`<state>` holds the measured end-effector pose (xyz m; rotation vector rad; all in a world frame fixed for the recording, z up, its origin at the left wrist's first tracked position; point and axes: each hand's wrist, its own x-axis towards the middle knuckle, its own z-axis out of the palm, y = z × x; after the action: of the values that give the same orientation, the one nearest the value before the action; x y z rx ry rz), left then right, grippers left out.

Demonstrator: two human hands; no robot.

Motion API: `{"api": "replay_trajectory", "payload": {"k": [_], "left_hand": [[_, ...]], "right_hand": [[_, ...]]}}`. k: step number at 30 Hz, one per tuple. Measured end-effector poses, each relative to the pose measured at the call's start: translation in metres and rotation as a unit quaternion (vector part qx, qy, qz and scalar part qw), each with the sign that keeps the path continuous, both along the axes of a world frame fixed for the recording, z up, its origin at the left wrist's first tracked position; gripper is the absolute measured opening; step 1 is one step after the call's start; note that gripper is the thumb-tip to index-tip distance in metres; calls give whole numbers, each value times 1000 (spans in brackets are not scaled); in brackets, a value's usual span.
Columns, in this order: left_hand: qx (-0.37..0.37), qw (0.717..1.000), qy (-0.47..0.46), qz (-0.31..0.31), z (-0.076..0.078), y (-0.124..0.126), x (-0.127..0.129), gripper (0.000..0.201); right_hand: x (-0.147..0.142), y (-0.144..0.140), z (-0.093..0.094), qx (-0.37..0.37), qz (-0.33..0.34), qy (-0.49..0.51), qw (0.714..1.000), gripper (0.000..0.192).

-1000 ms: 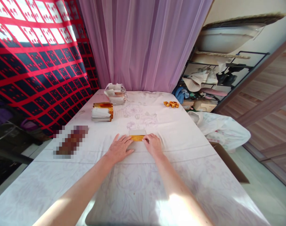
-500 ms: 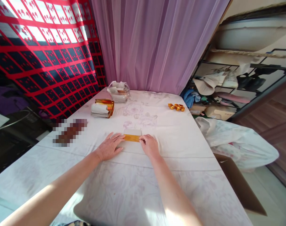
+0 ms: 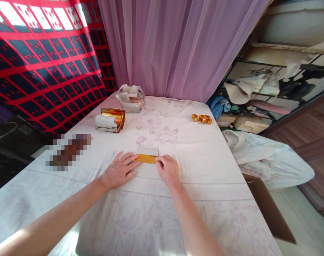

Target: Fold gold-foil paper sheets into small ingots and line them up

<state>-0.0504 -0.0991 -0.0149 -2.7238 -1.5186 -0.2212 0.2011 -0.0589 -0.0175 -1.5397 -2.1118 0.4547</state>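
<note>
A sheet of gold foil paper (image 3: 147, 159) lies on the white cloth between my hands, its near part folded up gold side out and its far part showing a pale grey back. My left hand (image 3: 119, 170) rests flat with fingers spread, the fingertips on the sheet's left end. At the right end, my right hand (image 3: 168, 169) has its thumb and fingers pinched on the sheet's edge. Back left stands a curved stack of gold and white paper (image 3: 110, 121). Several folded gold pieces (image 3: 201, 118) sit at the back right.
Behind the stack is a clear plastic bag (image 3: 131, 99) with papers inside. A pixelated brown patch (image 3: 68, 151) lies at the table's left. The flowered cloth (image 3: 215, 167) covers the table. Right of it are a white bundle (image 3: 274, 160), a cardboard box (image 3: 270, 209) and a shoe rack.
The view has shifted slightly, so things sit a little differently in frame. Both hands keep their places at the sheet's two ends, and the sheet's fold looks much the same.
</note>
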Motion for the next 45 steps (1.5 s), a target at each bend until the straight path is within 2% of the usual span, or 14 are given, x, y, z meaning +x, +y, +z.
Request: {"api": "replay_trajectory", "payload": {"k": [3,6,12,17,24,28,31,34,37,40,45], "left_hand": [[16,1000,-19,0,1,0,3,43],[17,1000,-18,-10,5,1,6,41],[36,998,-40,-26,6,4,7,39],[31,997,-61,-25,1,6,6,39],[33,996,-77,-36,1,7,3,39],[34,996,-78,-40,1,7,2,38],[32,996,-77,-35,2,6,3,37],[30,996,-75,-33,3,6,4,35],[30,996,-75,-39,2,6,5,36],[26,996,-79,-38,1,5,5,37],[20,996,-82,-35,2,5,5,37]], "right_hand": [[-13,-2,-1,7,-72,26,997,16],[-35,-7,0,45,-136,38,989,9],[-62,-15,0,60,-134,18,989,13],[-55,-16,0,37,-143,-1,989,15],[-27,-16,-1,12,-172,-24,985,15],[-17,-16,-8,31,-189,-12,981,14],[-14,-17,-10,73,-190,4,979,13],[-15,-20,-4,131,-160,29,978,22],[-27,-26,3,156,-61,16,986,30],[-44,-34,4,149,40,-41,987,35],[-49,-44,-3,90,47,-118,988,40]]}}
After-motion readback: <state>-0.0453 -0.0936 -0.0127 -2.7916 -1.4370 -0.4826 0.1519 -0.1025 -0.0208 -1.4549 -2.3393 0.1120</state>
